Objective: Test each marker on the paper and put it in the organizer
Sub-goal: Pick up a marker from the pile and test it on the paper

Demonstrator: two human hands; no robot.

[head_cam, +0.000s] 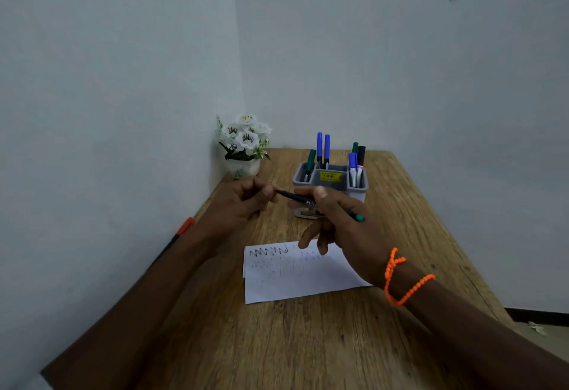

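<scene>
My right hand (338, 220) grips a black marker (297, 197) with a teal rear end, held level above the table. Its thin left end meets my left hand (246, 200), whose curled thumb and fingers pinch that end; any cap there is hidden. Below my right hand lies the white paper (301, 279) with zigzag test scribbles along its top. Just behind my hands stands the grey organizer (300, 174), with several blue, green and black markers upright in its left and right compartments.
A red and black marker (184, 227) lies at the table's left edge by the wall. A pot of white flowers (246, 140) stands in the back left corner. The wooden table (308, 343) is walled on the left and behind.
</scene>
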